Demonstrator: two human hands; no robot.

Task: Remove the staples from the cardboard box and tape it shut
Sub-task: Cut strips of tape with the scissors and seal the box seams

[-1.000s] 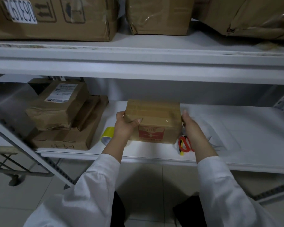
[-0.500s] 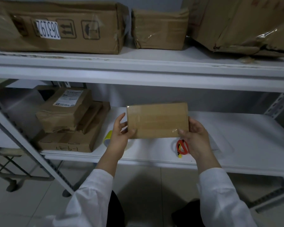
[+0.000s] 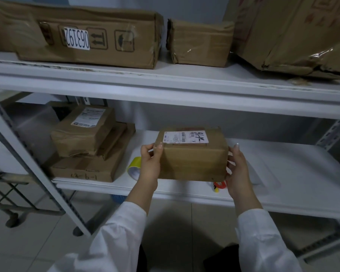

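The cardboard box (image 3: 192, 160) is held between both hands over the lower shelf (image 3: 292, 169), near the front edge and about at the middle of its width. I cannot tell if its bottom touches the shelf. The face turned up carries a white label (image 3: 185, 137) with a barcode and handwritten marks.

The left hand (image 3: 150, 163) grips the left end of the box, with the thumb laid on the near upper edge and the other fingers round the side. The right hand (image 3: 237, 169) holds the right end, its fingers curved along that side and one fingertip showing above the top edge. Both arms wear white sleeves (image 3: 124, 232).

A yellow tape roll (image 3: 133, 168) lies on the shelf just beside the left end of the box, near the front edge, partly hidden by the left hand. Under the right lower corner of the box, at the front edge, a red handle of scissors (image 3: 220, 185) is visible; the rest is hidden.

At the left end of the lower shelf stands a pile of brown parcels (image 3: 82, 142). On the upper shelf (image 3: 165, 81) lie larger brown cartons (image 3: 86, 38).
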